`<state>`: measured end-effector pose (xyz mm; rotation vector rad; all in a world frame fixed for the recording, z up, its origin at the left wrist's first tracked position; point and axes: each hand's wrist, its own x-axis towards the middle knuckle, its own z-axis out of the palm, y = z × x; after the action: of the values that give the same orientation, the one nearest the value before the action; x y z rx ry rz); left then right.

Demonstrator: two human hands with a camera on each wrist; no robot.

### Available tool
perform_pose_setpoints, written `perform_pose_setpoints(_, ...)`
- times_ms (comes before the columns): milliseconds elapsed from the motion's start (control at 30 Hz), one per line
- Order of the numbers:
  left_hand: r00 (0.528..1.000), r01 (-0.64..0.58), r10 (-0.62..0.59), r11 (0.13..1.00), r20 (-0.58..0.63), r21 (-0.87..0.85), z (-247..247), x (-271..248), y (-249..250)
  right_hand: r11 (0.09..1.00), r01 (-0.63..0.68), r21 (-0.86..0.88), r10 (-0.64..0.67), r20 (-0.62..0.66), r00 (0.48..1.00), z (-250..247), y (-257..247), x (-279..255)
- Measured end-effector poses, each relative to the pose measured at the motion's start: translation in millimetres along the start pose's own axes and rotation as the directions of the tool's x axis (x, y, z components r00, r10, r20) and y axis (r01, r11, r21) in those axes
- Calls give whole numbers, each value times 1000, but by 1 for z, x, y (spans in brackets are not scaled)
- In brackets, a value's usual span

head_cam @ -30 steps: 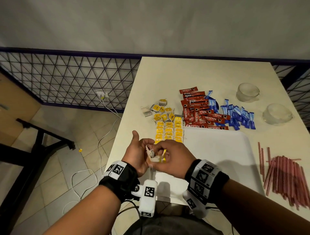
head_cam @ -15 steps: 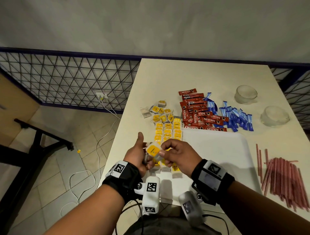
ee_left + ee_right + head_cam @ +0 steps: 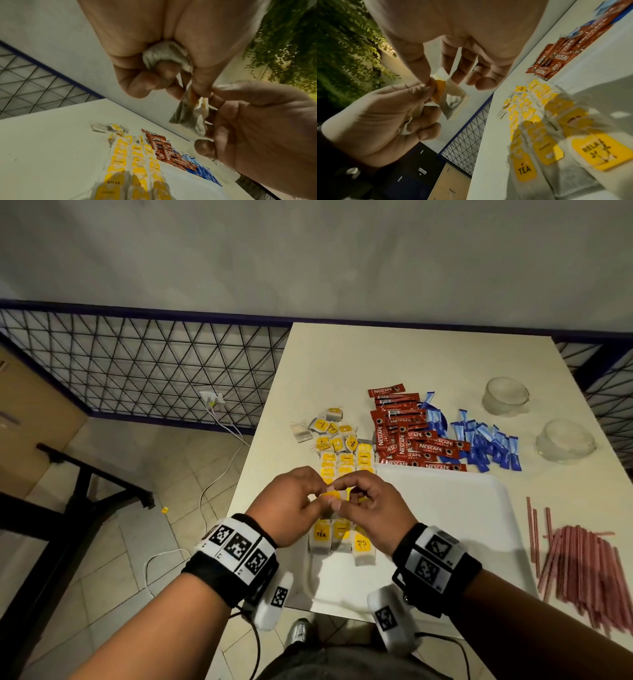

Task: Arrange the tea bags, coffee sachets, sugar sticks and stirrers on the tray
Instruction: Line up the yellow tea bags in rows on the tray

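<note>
Both hands meet above the near left part of the white tray (image 3: 462, 508). The left hand (image 3: 291, 505) and right hand (image 3: 373, 508) together pinch one tea bag (image 3: 452, 100), a pale pouch with a yellow tag; the left also clenches a crumpled bag (image 3: 164, 54) in its palm. Rows of tea bags (image 3: 342, 467) below read "TEA" and "RELA". Red Nescafé Classic sachets (image 3: 411, 436), blue sugar sticks (image 3: 486, 440) and pink stirrers (image 3: 579, 563) lie on the desk (image 3: 376, 361).
</note>
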<state>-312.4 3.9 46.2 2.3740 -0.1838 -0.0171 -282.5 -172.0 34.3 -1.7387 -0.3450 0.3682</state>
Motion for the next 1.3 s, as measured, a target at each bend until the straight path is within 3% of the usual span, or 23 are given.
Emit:
perform_pose_setpoints(67, 999, -6, 6, 1000, 31, 6, -5, -1, 1, 1000, -14, 21, 14, 7, 1000, 0, -1, 1)
perform_pose_setpoints(233, 996, 88, -84, 972, 27, -219, 1, -13, -5, 998, -22, 64, 18, 56, 998, 0, -1, 3)
perform_pose_setpoints(533, 981, 167, -186, 948, -46, -273, 18, -20, -17, 1000, -15, 27, 14, 41, 999, 0, 6, 4)
perform_pose_setpoints(667, 973, 218, -232, 936, -17, -276, 27, -20, -20, 998, -52, 27, 51, 29, 998, -1, 9, 4)
perform_pose_setpoints(767, 922, 385, -384, 887, 53, -255, 43, -19, -26, 981, -151, -119, 150, -17, 989, -9, 30, -2)
perform_pose_setpoints(867, 860, 509, -486, 843, 158, -176, 60, -21, -34, 875, -268, -404, 266, -62, 962, -24, 61, -16)
perform_pose_setpoints(933, 834, 539, -516, 838, 196, -87, 70, -22, -36, 822, -291, -489, 301, -60, 952, -30, 77, -27)
perform_pose_setpoints(1300, 790, 558, -574, 819, 217, 135, 95, -19, -27, 827, -297, -477, 271, -123, 955, -17, 95, -47)
